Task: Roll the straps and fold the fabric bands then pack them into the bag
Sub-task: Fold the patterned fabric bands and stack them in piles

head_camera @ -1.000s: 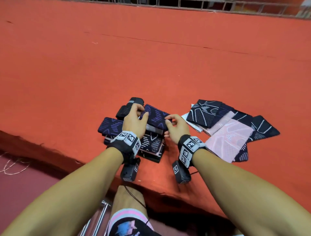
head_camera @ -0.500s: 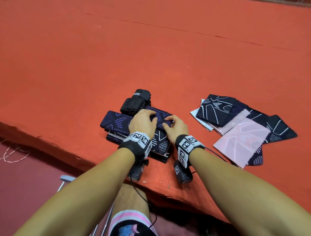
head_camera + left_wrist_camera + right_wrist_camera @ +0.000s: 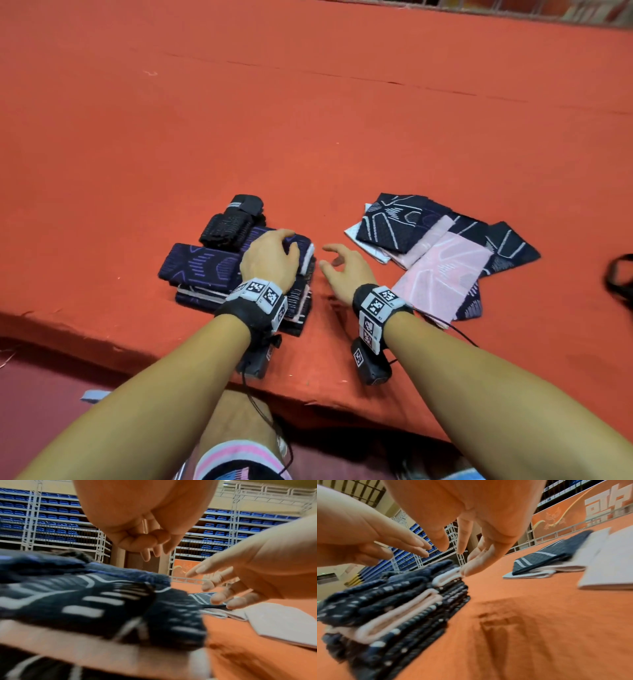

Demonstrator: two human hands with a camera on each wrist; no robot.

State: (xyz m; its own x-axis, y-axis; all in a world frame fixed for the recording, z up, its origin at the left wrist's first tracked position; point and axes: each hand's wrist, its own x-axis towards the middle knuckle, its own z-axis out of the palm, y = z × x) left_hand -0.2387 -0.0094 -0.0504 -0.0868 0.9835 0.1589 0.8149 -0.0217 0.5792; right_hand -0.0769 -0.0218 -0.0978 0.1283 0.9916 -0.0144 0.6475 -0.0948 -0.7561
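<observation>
Left hand [image 3: 270,258]: low in the middle of the frame, over the stack, fingers bent a little, holding nothing.
Right hand [image 3: 346,270]: just right of the stack, fingers spread loose, holding nothing.
Stack of folded bands [image 3: 205,270]: dark blue and pink, lying on the orange bench [image 3: 308,120].
Rolled straps [image 3: 236,219]: black, at the far edge of the stack.
Flat bands [image 3: 442,257]: spread out at middle right.
</observation>
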